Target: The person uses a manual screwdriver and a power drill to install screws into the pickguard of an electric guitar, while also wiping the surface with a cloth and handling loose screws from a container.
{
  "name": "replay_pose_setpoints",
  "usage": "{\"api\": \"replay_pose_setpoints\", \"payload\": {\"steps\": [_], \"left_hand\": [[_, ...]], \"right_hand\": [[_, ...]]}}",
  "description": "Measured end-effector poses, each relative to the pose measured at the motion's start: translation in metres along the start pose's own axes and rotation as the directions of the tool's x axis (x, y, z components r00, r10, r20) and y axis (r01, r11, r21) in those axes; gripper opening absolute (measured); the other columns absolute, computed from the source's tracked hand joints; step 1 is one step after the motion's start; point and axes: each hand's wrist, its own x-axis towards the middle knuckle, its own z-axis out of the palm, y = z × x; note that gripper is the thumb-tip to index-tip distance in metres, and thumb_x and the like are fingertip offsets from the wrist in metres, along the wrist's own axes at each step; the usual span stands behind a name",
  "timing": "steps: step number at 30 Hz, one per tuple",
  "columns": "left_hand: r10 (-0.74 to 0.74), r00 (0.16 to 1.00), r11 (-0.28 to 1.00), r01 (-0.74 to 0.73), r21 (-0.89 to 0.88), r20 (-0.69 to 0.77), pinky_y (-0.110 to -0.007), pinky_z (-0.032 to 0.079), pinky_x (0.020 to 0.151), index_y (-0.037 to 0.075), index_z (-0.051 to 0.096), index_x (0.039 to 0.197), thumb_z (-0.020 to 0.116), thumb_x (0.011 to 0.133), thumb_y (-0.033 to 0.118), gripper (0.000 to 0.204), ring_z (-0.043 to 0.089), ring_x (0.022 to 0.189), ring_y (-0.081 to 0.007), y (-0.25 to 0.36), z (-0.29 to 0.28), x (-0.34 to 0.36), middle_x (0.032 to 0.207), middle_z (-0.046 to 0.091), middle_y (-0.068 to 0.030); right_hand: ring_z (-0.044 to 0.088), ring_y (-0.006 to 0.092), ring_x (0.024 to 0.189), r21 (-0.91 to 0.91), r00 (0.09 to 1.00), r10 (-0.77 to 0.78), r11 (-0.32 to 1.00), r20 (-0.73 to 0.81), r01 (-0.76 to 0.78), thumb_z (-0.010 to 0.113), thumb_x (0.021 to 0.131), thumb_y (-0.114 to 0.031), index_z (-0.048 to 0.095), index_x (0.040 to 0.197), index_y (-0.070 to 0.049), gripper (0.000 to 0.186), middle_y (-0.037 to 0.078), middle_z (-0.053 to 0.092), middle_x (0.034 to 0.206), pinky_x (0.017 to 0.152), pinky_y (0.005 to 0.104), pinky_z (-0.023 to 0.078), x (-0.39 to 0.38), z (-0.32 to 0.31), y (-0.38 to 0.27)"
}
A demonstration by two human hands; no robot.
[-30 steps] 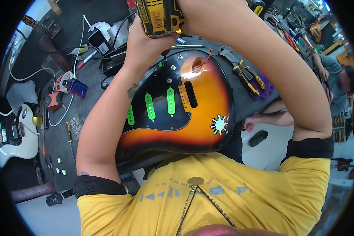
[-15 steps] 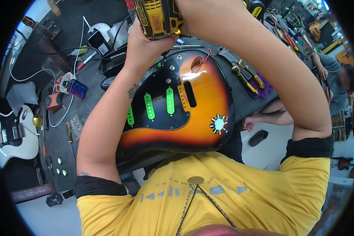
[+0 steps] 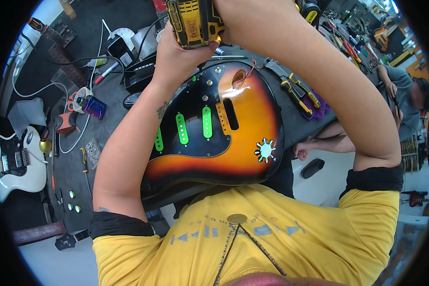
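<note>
A yellow and black cordless drill (image 3: 191,26) is at the top edge, partly cut off. My left hand (image 3: 183,55) is closed against its near side, the thumb curled along its lower edge; the other fingertips are hidden. From the right, my right hand (image 3: 228,24) reaches the drill; its fingers are mostly behind the tool or out of frame. Below both hands lies a sunburst electric guitar body (image 3: 260,114) with a black pickguard (image 3: 193,143) and green pickup covers (image 3: 207,122). My left forearm covers part of the pickguard. The drill's tip is not visible.
Yellow-handled pliers (image 3: 295,97) lie on a purple cloth (image 3: 321,107) right of the guitar. A white guitar body (image 3: 28,162), a purple-blue device (image 3: 94,107) and cables are at left. Small green-topped knobs (image 3: 72,194) sit nearby. Another person (image 3: 407,102) sits at right.
The drill and my left hand have shifted very slightly to the right. The guitar body stays in nearly the same place.
</note>
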Motion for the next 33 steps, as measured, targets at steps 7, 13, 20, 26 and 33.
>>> {"api": "replay_pose_setpoints", "payload": {"steps": [7,13,20,26,33], "left_hand": [[-0.006,1.000,1.000,0.006,0.003,-0.008,-0.031,0.060,0.087,0.005,0.060,0.120,0.086,0.080,0.004,0.048,0.073,0.100,-0.0148,0.001,0.002,-0.002,0.109,0.074,-0.0055],[-0.029,1.000,1.000,0.029,0.009,0.005,-0.030,0.061,0.087,0.005,0.060,0.119,0.086,0.080,0.004,0.047,0.074,0.100,-0.0148,0.002,0.001,-0.001,0.109,0.074,-0.0058],[-0.008,1.000,1.000,0.008,0.022,0.000,-0.031,0.062,0.086,0.006,0.059,0.120,0.086,0.080,0.005,0.048,0.074,0.100,-0.0151,0.000,0.002,-0.001,0.109,0.074,-0.0058],[-0.013,1.000,1.000,0.013,-0.007,0.017,-0.030,0.062,0.085,0.006,0.059,0.120,0.086,0.081,0.005,0.048,0.074,0.099,-0.0152,-0.003,0.001,-0.001,0.109,0.074,-0.0057],[-0.023,1.000,0.999,0.023,-0.026,0.005,-0.029,0.062,0.082,0.006,0.060,0.119,0.086,0.082,0.005,0.045,0.074,0.096,-0.0128,-0.002,0.001,-0.001,0.107,0.074,-0.0048]], "right_hand": [[0.075,0.0346,0.070,-0.036,1.000,0.023,0.999,0.018,-0.022,0.074,0.080,-0.011,0.052,0.103,0.003,0.035,0.017,0.071,0.074,0.061,0.0409,0.059,0.003,0.010,0.004],[0.074,0.0342,0.070,-0.012,1.000,-0.002,1.000,-0.005,0.002,0.075,0.080,-0.012,0.052,0.103,0.003,0.036,0.017,0.071,0.074,0.060,0.0405,0.059,0.002,0.006,0.002],[0.075,0.0335,0.070,-0.060,0.999,0.019,0.998,0.033,-0.017,0.076,0.079,-0.012,0.052,0.103,0.003,0.037,0.017,0.071,0.074,0.060,0.0395,0.059,0.004,0.011,0.003],[0.075,0.0331,0.070,-0.037,0.999,0.025,0.999,0.037,-0.024,0.076,0.080,-0.013,0.052,0.103,0.003,0.038,0.017,0.071,0.074,0.060,0.0391,0.059,0.004,0.011,0.004],[0.075,0.0335,0.072,-0.028,0.999,0.010,1.000,0.044,-0.009,0.078,0.079,-0.014,0.052,0.103,0.003,0.039,0.017,0.072,0.075,0.061,0.0390,0.059,0.004,0.004,0.002]]}}
